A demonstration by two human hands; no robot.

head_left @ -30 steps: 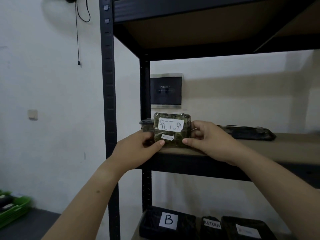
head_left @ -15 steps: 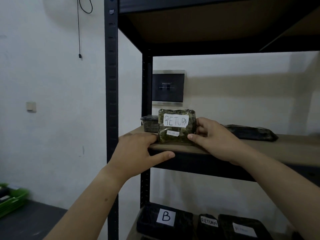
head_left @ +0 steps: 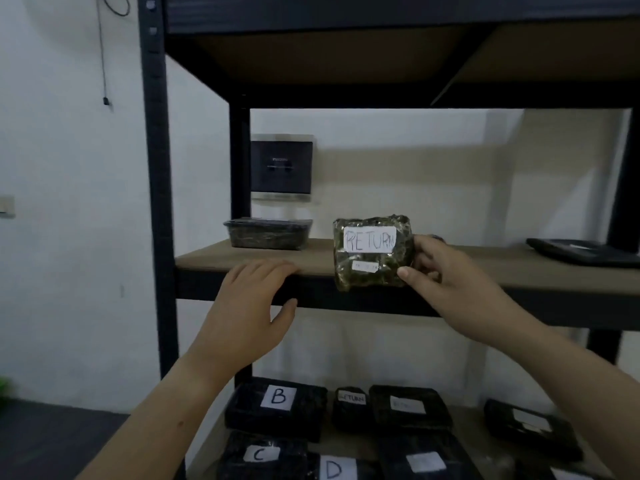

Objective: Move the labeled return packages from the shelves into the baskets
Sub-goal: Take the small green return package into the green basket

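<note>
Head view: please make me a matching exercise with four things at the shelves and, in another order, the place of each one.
Things:
1. RETURN package
2. left hand
3. lidded container
4. B package

Places:
A. rests on the front edge of the middle shelf
B. lies on the lower shelf
C. held by the right hand
D. stands at the back left of the middle shelf

Pairs: 1-C, 2-A, 3-D, 4-B
</note>
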